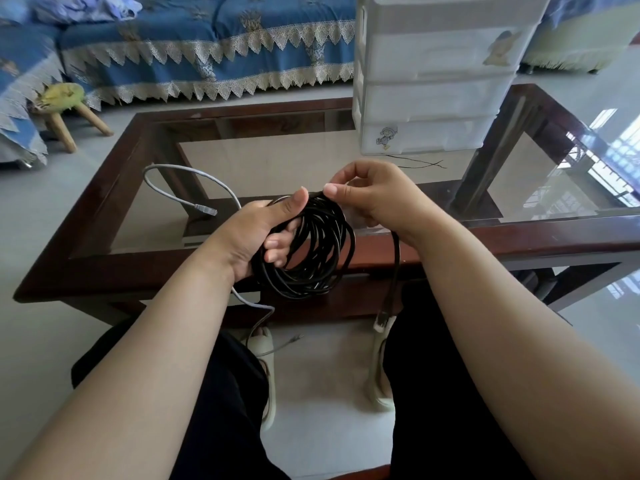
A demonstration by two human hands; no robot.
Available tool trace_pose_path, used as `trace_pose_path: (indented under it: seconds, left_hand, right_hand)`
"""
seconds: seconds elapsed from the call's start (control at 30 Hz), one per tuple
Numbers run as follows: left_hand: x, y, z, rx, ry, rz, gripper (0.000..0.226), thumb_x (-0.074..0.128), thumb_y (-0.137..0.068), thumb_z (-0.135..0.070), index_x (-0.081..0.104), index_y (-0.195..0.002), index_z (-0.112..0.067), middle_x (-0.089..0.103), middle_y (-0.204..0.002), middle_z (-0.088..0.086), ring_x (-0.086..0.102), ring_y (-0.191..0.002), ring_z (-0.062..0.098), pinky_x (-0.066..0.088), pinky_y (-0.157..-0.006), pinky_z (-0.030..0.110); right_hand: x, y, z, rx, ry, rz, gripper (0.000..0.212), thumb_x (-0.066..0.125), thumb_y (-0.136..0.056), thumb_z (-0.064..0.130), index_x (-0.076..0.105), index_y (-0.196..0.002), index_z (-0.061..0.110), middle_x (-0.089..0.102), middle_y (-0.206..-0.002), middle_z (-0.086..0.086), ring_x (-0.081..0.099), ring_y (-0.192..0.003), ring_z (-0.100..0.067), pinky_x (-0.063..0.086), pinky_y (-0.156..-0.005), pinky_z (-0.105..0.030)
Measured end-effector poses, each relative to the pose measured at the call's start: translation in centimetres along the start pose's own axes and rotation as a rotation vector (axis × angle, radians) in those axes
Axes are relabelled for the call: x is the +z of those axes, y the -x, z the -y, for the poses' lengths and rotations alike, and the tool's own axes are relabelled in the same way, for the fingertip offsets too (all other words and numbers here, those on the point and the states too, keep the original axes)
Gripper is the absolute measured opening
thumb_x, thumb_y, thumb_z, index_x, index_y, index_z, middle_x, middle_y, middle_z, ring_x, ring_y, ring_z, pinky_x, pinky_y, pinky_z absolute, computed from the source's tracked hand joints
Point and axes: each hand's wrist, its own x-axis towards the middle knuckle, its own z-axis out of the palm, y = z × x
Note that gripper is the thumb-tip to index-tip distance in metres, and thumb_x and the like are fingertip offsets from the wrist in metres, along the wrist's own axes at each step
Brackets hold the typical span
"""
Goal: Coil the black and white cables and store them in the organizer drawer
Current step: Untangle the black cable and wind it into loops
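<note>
Directly ahead, a low glass-topped table (540, 237) with a dark wooden frame is standing between the seated person and a sofa draped in a blue cover (207, 46) edged with cream lace triangles. A small wooden stool (65, 105) is sitting on the pale floor at the left. On the table's far right a translucent white plastic organizer (433, 74) of stacked drawers is standing, its drawers pushed in. Over the table's near edge, the left hand (256, 233) is gripping a round coil of smooth black cable (311, 247), fingers curled through the loops. The right hand (370, 195) is pinching the coil's top between thumb and fingers, while a loose black tail is hanging down to a clear plug (382, 320). A thin white cable (180, 173) is lying uncoiled on the glass and trailing off toward the floor.
</note>
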Motion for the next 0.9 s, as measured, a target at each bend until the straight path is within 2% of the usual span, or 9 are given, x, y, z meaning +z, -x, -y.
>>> trace_pose_path:
  seconds: [0.17,0.23,0.3,0.37,0.5,0.6,0.73,0.83,0.9]
  left_hand:
    - [0.3,0.0,-0.3,-0.004,0.049,0.002,0.040,0.072,-0.079,-0.042,0.048,-0.060,-0.016,0.031,-0.037,-0.005,0.029,-0.027,0.009,0.031,-0.038,0.020]
    - [0.6,0.0,-0.3,-0.019,0.082,-0.008,0.037,0.064,-0.082,-0.041,0.046,-0.061,-0.016,0.029,-0.036,-0.006,0.027,-0.028,0.008,0.030,-0.038,0.020]
    - [0.7,-0.1,-0.1,-0.033,0.199,0.006,0.037,0.059,-0.084,-0.042,0.044,-0.061,-0.017,0.029,-0.036,-0.008,0.027,-0.028,0.006,0.031,-0.038,0.020]
    - [0.3,-0.2,-0.1,-0.025,0.349,-0.001,0.040,0.056,-0.088,-0.044,0.042,-0.062,-0.018,0.030,-0.035,-0.009,0.029,-0.028,0.004,0.032,-0.038,0.018]
    - [-0.4,-0.2,-0.7,0.054,0.507,-0.128,0.043,0.052,-0.091,-0.045,0.037,-0.062,-0.018,0.029,-0.033,-0.010,0.028,-0.028,0.004,0.030,-0.036,0.016]
    - [-0.2,-0.1,-0.7,0.086,0.540,-0.223,0.046,0.051,-0.094,-0.045,0.039,-0.058,-0.019,0.029,-0.034,-0.010,0.028,-0.029,0.004,0.028,-0.038,0.017]
    - [0.1,-0.2,-0.6,0.101,0.565,-0.294,0.045,0.052,-0.094,-0.045,0.040,-0.058,-0.020,0.029,-0.036,-0.009,0.028,-0.032,0.005,0.027,-0.041,0.018]
    - [0.2,-0.3,-0.6,0.115,0.557,-0.330,0.045,0.053,-0.094,-0.044,0.040,-0.058,-0.020,0.029,-0.037,-0.009,0.028,-0.032,0.005,0.028,-0.040,0.018]
    - [0.5,-0.4,-0.6,0.123,0.548,-0.367,0.045,0.054,-0.093,-0.044,0.040,-0.058,-0.019,0.029,-0.037,-0.008,0.027,-0.033,0.007,0.028,-0.040,0.019]
  right_hand:
    - [0.9,0.0,0.1,-0.147,0.051,-0.192,0.021,0.077,-0.078,0.029,0.061,-0.075,0.014,0.055,-0.057,0.006,0.046,-0.045,-0.001,0.039,-0.046,-0.016]
    - [1.2,0.1,0.1,-0.174,0.041,-0.234,0.020,0.075,-0.080,0.026,0.060,-0.073,0.014,0.055,-0.057,0.008,0.047,-0.048,-0.001,0.039,-0.047,-0.014]
    - [1.5,0.0,-0.1,-0.155,-0.006,-0.246,0.021,0.071,-0.084,0.028,0.060,-0.075,0.012,0.055,-0.058,0.006,0.049,-0.051,-0.005,0.042,-0.051,-0.019]
    - [1.8,-0.1,-0.5,-0.088,-0.088,-0.245,0.027,0.065,-0.088,0.033,0.062,-0.082,0.008,0.053,-0.060,0.002,0.049,-0.055,-0.014,0.043,-0.054,-0.027]
    - [2.7,-0.5,-1.3,0.038,-0.298,-0.227,0.026,0.048,-0.099,0.031,0.063,-0.086,0.015,0.042,-0.053,0.008,0.038,-0.049,-0.009,0.036,-0.049,-0.023]
    - [4.5,-0.3,-1.9,0.122,-0.425,-0.218,0.032,0.039,-0.102,0.033,0.063,-0.092,0.014,0.055,-0.065,-0.001,0.051,-0.056,-0.013,0.045,-0.057,-0.029]
    - [6.4,-0.5,-2.6,0.258,-0.643,-0.299,0.029,0.042,-0.101,0.028,0.063,-0.089,0.011,0.062,-0.075,-0.002,0.058,-0.069,-0.016,0.049,-0.065,-0.030]
    - [6.8,-0.6,-2.8,0.370,-0.825,-0.249,0.018,0.047,-0.099,0.022,0.060,-0.101,0.009,0.058,-0.083,-0.007,0.055,-0.076,-0.021,0.050,-0.067,-0.031]
    - [7.1,-0.7,-2.9,0.440,-0.941,-0.251,0.015,0.045,-0.098,0.017,0.056,-0.104,0.010,0.055,-0.091,-0.009,0.054,-0.084,-0.023,0.049,-0.078,-0.034]
